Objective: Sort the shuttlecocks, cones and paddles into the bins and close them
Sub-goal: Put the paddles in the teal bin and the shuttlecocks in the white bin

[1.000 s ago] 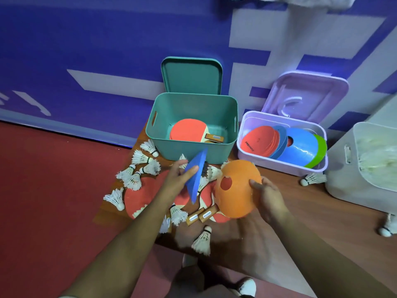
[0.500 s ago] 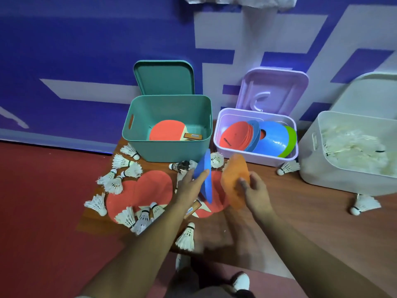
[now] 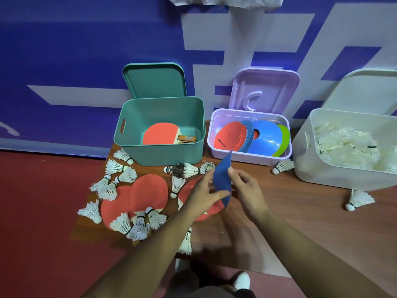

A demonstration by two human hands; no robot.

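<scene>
A blue cone (image 3: 222, 175) stands on edge between my hands. My left hand (image 3: 202, 195) pinches its lower edge and my right hand (image 3: 247, 188) holds its right side with the thumb on top. No orange cone shows. The lilac bin (image 3: 247, 158) just behind holds red, blue and green cones (image 3: 266, 138). The teal bin (image 3: 163, 157) to its left holds a red paddle (image 3: 160, 134). The white bin (image 3: 335, 174) at the right is full of shuttlecocks. Red paddles (image 3: 148, 192) and several shuttlecocks (image 3: 123, 175) lie on the wooden board.
Three open lids lean on the blue wall: teal lid (image 3: 154, 80), lilac lid (image 3: 264, 89), white lid (image 3: 365, 91). Loose shuttlecocks lie by the lilac bin (image 3: 282, 166) and in front of the white bin (image 3: 357, 200). Red floor (image 3: 38, 211) lies left of the board; my shoe (image 3: 241, 280) is below.
My hands came together. The orange cone that my right hand held has gone out of sight, and both hands now grip the blue cone. The view shifted right.
</scene>
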